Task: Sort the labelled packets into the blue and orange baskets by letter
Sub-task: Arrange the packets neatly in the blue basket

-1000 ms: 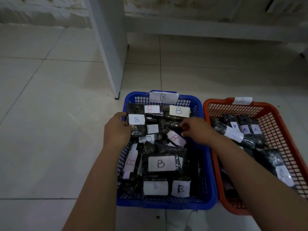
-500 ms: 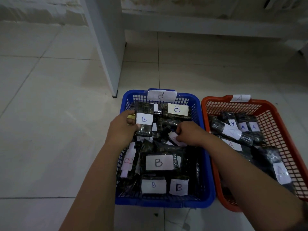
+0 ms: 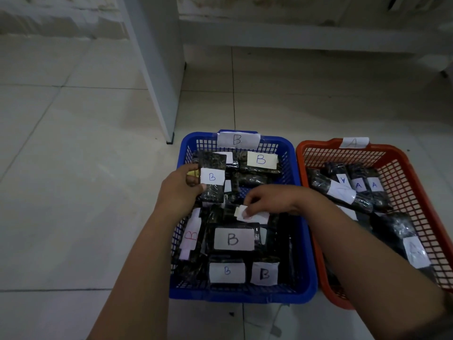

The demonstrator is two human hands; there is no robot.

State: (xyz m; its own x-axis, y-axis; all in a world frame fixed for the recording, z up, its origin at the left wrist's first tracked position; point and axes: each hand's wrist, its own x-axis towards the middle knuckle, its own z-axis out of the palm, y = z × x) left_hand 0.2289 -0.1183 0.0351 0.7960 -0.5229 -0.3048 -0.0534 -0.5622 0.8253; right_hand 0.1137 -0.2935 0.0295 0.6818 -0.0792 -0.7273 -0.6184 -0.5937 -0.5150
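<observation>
A blue basket [image 3: 305, 271] tagged B stands on the floor, full of dark packets with white B labels. To its right an orange basket [image 3: 404, 173] tagged A holds dark packets labelled A. My left hand [image 3: 177, 190] grips a dark packet with a blue B label [image 3: 212, 177], lifted upright over the blue basket's left side. My right hand [image 3: 267, 201] reaches into the middle of the blue basket and pinches the white label of another packet [image 3: 252, 215] lying there.
Both baskets sit side by side on pale floor tiles. A white post or panel [image 3: 157, 69] stands on the floor just behind the blue basket's left corner. A low white ledge [image 3: 318, 35] runs along the wall at the back.
My left hand has raised its B packet higher and more upright. My right hand has slid left and down onto the label of a packet in the middle of the blue basket.
</observation>
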